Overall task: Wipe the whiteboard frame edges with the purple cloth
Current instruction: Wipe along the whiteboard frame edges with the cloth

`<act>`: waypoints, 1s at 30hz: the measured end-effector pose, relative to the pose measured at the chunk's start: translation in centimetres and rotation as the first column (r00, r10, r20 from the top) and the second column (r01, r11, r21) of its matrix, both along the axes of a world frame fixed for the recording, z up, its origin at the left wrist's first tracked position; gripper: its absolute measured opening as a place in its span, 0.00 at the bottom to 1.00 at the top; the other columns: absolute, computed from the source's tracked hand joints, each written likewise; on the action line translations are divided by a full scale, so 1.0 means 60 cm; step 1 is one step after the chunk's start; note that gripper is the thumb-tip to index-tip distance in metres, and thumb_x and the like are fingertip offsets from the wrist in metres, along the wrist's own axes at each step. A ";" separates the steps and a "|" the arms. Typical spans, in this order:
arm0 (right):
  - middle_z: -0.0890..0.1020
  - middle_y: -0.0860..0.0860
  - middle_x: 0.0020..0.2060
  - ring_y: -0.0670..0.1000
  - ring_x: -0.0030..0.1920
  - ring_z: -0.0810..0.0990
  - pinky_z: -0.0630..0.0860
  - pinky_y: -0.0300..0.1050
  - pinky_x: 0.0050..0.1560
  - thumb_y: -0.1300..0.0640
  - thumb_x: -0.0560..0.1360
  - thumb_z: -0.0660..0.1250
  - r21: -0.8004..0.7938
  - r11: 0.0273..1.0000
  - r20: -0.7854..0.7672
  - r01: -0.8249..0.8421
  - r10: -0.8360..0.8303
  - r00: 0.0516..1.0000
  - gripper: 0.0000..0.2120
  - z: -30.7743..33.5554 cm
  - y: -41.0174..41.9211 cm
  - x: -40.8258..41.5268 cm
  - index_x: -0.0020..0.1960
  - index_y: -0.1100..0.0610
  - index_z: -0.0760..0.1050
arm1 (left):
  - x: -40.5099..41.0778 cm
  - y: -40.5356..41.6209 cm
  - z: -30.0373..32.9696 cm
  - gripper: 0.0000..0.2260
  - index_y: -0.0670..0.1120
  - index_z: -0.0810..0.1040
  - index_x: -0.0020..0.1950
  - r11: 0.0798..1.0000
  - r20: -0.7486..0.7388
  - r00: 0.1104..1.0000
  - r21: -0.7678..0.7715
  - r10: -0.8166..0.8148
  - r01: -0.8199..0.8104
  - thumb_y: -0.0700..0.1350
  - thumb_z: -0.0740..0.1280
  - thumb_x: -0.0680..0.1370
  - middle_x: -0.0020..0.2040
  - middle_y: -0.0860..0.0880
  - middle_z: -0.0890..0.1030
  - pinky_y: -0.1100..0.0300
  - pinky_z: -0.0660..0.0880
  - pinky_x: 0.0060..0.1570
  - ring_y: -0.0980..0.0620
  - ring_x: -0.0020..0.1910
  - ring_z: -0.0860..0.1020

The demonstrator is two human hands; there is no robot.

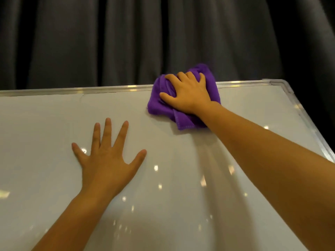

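A glossy whiteboard (45, 127) fills the lower part of the view, bordered by a silver metal frame (76, 90) along its top edge and down its right side. The purple cloth (157, 105) lies bunched over the top frame edge, right of centre. My right hand (188, 91) presses down on the cloth, fingers curled over the top edge and gripping the fabric. My left hand (107, 156) rests flat on the board surface with fingers spread, holding nothing.
A dark grey curtain (126, 38) hangs behind the board. The frame's top right corner (279, 83) has a rounded plastic cap. Ceiling lights reflect as bright spots on the board.
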State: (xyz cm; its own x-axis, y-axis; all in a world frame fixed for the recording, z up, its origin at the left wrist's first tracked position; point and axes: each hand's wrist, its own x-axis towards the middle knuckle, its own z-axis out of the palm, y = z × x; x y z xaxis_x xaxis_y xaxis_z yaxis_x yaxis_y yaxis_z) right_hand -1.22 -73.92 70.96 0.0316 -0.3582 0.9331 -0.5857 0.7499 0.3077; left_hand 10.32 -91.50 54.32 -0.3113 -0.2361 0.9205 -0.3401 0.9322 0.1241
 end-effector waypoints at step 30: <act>0.66 0.51 0.70 0.55 0.70 0.62 0.48 0.66 0.71 0.32 0.73 0.52 0.005 0.999 -0.008 -0.039 0.039 0.999 0.31 -0.028 0.163 -0.084 0.72 0.46 0.58 | -0.091 0.233 -0.005 0.35 0.62 0.18 0.63 1.000 0.134 0.991 -0.029 0.001 0.003 0.74 0.28 0.61 0.74 0.53 0.27 0.33 0.40 0.69 0.42 0.74 0.32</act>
